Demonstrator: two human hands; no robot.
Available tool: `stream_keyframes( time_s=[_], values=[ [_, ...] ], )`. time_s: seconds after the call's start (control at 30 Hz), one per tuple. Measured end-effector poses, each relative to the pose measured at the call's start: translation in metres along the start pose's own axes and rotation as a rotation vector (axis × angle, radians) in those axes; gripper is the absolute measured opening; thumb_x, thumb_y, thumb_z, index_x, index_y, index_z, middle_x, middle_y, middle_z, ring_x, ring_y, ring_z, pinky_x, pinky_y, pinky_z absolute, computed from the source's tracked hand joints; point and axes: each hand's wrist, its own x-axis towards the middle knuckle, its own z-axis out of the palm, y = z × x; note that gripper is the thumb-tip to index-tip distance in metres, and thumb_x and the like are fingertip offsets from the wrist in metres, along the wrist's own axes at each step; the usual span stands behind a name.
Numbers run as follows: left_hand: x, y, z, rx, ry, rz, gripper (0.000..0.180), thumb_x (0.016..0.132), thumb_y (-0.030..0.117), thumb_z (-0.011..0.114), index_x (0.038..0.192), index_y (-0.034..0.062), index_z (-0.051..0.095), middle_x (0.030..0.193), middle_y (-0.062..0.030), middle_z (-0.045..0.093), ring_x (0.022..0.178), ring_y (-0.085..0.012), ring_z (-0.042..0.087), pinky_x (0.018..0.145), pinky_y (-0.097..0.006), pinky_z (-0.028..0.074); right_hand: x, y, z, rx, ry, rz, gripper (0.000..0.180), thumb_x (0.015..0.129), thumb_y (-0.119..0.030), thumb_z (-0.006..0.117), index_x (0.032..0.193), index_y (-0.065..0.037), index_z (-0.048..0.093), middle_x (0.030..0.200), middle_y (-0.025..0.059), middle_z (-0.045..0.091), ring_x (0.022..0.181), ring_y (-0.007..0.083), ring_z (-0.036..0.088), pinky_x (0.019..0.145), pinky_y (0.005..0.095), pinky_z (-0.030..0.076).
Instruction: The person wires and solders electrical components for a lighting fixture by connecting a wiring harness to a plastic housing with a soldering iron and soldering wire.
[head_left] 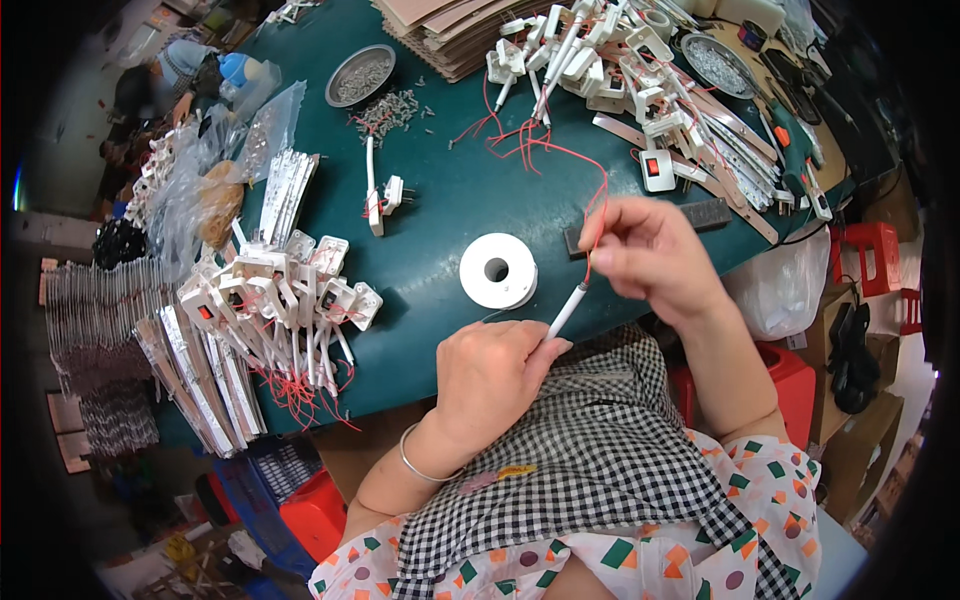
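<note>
My left hand (495,368) is closed around a slim white tube (567,312), whose upper end sticks out past the thumb and points up to the right. From that end rises a red wire (603,190), which loops away toward the far heap. My right hand (655,258) pinches the wire between thumb and fingertips, just above the tube. Just beyond my left hand sits a white spool (480,272) with a dark centre hole; a thin strand runs from it toward that hand. A dark grey bar (706,214) lies behind my right hand.
White plastic fittings with red wires are heaped at left (290,280) and far right (580,60). One wired piece (375,200) lies apart. A metal bowl (361,76) holds small screw-like parts, some spilled beside it. Another bowl (718,65), stacked boards (440,35) and a green-handled tool (788,150) stand farther back.
</note>
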Motion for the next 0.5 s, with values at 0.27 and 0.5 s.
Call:
stream_keyframes(
  time_s=[0.27,0.5],
  values=[
    [0.002,0.003,-0.002,-0.082,-0.054,-0.034,0.016,0.075,0.018,0.080,0.079,0.0044,0.073,0.063,-0.0109,0.065,0.051,-0.0251,0.060,0.048,-0.034,0.044,0.008,0.006,-0.003,-0.286,-0.054,-0.098,0.009,0.092,-0.010,0.062,0.092,-0.003,0.057,0.081,-0.0007,0.057,0.066,0.0050,0.051,0.055,0.0204,0.044],
    [0.014,0.006,-0.008,-0.076,-0.087,-0.041,0.015,0.076,0.018,0.079,0.079,0.0044,0.073,0.063,-0.0112,0.065,0.052,-0.0254,0.060,0.049,-0.034,0.044,0.005,0.000,-0.008,-0.270,-0.037,-0.176,0.006,0.091,-0.006,0.061,0.093,-0.002,0.057,0.090,0.0006,0.053,0.079,0.0078,0.053,0.065,0.0228,0.049]
  ],
)
